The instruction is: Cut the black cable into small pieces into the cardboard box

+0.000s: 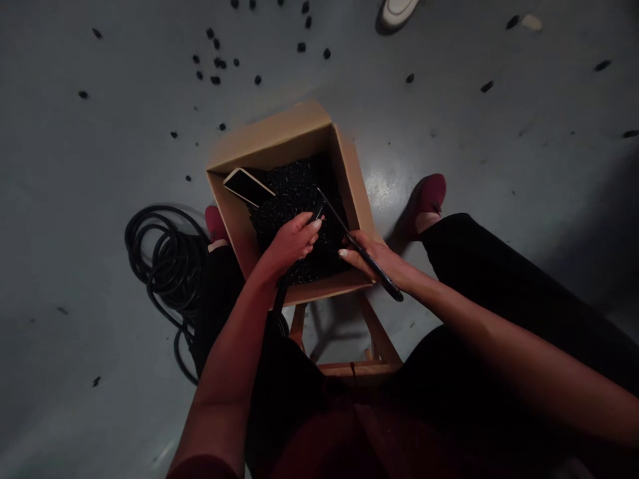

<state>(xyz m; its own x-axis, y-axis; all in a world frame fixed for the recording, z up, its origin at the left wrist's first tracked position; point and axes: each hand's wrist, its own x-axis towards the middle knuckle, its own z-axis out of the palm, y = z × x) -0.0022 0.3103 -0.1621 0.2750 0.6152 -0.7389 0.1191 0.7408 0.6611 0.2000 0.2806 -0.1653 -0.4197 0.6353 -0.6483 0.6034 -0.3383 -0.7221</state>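
My left hand is closed round a black ribbed hose or strip, whose end points up over a cardboard box. A knife-like tool with a black handle and thin blade is in my right hand; the blade reaches up-left, close beside the strip's end. Inside the box lies a heap of small black pieces. A black rectangular object with a pale edge leans at the box's left side.
A coil of black hose lies on the floor left of the box. A wooden stool shows below the box. Several black bits are scattered across the floor. Another person's pale shoe is at the top edge.
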